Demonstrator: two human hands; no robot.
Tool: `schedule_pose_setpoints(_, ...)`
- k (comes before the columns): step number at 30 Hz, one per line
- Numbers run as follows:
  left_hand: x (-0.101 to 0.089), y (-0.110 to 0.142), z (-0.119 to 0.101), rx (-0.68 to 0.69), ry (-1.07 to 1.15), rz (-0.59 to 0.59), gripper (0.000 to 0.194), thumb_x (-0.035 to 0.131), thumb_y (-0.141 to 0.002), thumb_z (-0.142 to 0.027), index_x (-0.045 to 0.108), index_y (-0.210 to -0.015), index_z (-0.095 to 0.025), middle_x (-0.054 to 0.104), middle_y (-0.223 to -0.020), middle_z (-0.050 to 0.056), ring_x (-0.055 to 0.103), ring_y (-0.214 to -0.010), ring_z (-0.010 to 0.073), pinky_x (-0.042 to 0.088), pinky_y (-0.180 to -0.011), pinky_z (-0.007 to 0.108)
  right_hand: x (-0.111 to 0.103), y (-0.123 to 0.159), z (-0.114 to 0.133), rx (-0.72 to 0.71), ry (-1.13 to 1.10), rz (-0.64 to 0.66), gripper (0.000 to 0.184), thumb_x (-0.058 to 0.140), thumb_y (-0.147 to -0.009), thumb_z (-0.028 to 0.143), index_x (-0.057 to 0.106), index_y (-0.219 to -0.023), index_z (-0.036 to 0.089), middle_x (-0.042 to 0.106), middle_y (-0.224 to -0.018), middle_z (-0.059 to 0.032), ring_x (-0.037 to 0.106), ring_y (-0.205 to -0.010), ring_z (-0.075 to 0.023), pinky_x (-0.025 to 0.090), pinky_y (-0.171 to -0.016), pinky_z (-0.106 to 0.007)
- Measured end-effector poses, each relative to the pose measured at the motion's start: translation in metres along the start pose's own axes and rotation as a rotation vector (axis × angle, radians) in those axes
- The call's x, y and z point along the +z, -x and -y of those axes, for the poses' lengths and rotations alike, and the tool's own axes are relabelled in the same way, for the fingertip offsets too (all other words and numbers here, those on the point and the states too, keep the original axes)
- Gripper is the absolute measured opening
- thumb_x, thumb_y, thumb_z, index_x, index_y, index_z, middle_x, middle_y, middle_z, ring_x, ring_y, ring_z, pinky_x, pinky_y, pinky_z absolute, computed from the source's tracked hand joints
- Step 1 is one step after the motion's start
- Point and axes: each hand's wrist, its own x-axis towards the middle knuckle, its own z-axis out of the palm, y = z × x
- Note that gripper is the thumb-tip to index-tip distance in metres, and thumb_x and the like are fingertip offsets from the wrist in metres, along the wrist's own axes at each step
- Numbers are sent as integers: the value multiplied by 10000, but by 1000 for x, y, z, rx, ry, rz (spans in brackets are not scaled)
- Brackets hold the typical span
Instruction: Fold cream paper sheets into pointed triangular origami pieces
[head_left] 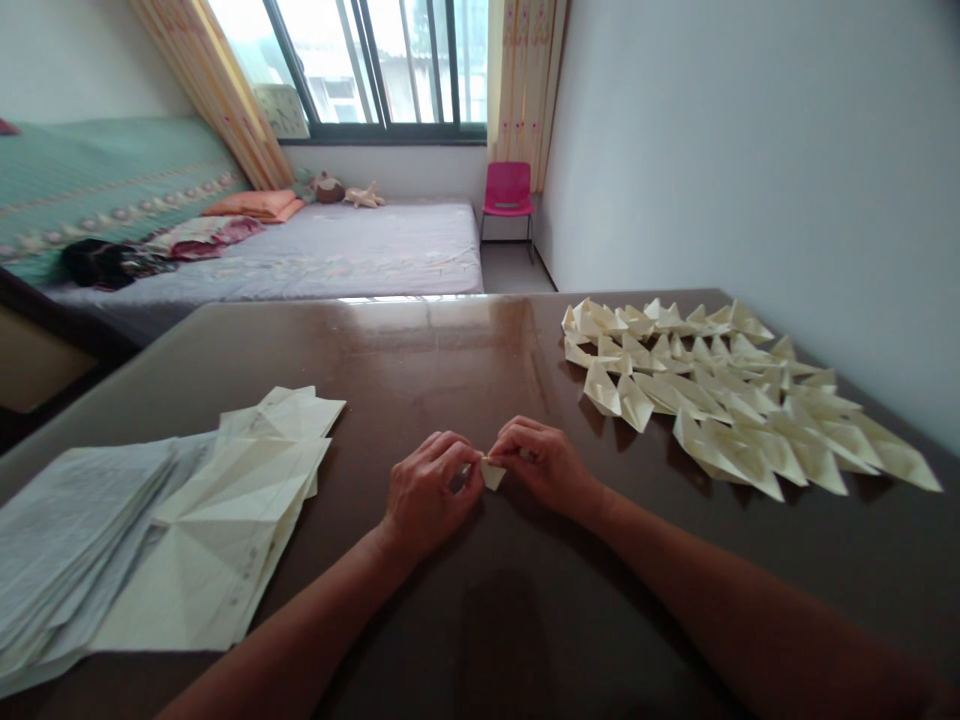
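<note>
Between my hands, just above the middle of the brown table, is a small folded cream paper piece [492, 474]. My left hand [435, 490] pinches its left edge between thumb and forefinger. From the other side, my right hand [546, 468] pinches the top right of the same piece. Fingers cover most of it, so its full shape is hidden. Off to the right stand several folded paper boats [705, 420], set close together in rows. Creased cream paper sheets [225, 490] lie in an overlapping stack to the left of my left hand.
A thick pile of printed sheets [82, 520] lies at the table's left. The glossy brown table [420, 360] reaches toward a bed [390, 245] under the window. A pink chair [508, 190] stands by the far wall, and a white wall [750, 150] runs along the right.
</note>
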Motion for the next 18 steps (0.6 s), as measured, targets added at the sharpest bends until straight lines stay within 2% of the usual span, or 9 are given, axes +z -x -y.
schedule_pose_setpoints(2, 0, -1, 2, -84, 57, -26, 57, 578, -806, -201, 615, -763, -207, 633, -820, -6, 583, -753, 114, 452, -637, 195, 0, -2, -4, 45, -84, -31, 141, 646, -820, 280, 638, -715, 186, 601, -757, -4, 556, -714, -122, 423, -648, -232)
schedule_pose_setpoints(5, 0, -4, 9, -247, 203, -92, 54, 555, -817, -219, 595, -786, -198, 619, -833, -8, 580, -745, 110, 461, -608, 182, -2, -5, -12, 190, -221, -98, 172, 652, -802, 348, 635, -751, 185, 594, -691, 10, 529, -632, -115, 397, -564, -224)
schedule_pose_setpoints(10, 5, -7, 23, -487, 461, -176, 127, 546, -836, -307, 574, -852, -185, 605, -791, -15, 575, -701, 113, 480, -608, 194, -3, -8, -26, 351, -385, -233, 251, 565, -855, 444, 542, -842, 194, 646, -678, 3, 554, -572, -123, 394, -522, -229)
schedule_pose_setpoints(13, 8, -6, 29, -536, 556, -163, 164, 559, -834, -343, 565, -860, -181, 603, -786, -9, 572, -719, 121, 493, -625, 207, -3, -7, -28, 410, -363, -257, 252, 486, -897, 465, 455, -867, 217, 670, -639, -1, 558, -515, -136, 373, -474, -231)
schedule_pose_setpoints(15, 8, -6, 30, -535, 595, -117, 165, 554, -842, -347, 552, -855, -183, 595, -796, -4, 578, -740, 125, 507, -635, 216, -3, -6, -26, 406, -266, -266, 230, 452, -917, 452, 431, -882, 226, 668, -593, 5, 566, -494, -148, 392, -483, -242)
schedule_pose_setpoints(18, 7, -6, 28, -444, 657, -31, 169, 563, -841, -318, 544, -957, -197, 606, -971, 28, 610, -880, 146, 539, -712, 246, -4, -5, -20, 327, -85, -248, 180, 453, -923, 401, 439, -888, 226, 689, -618, -5, 637, -580, -169, 454, -574, -262)
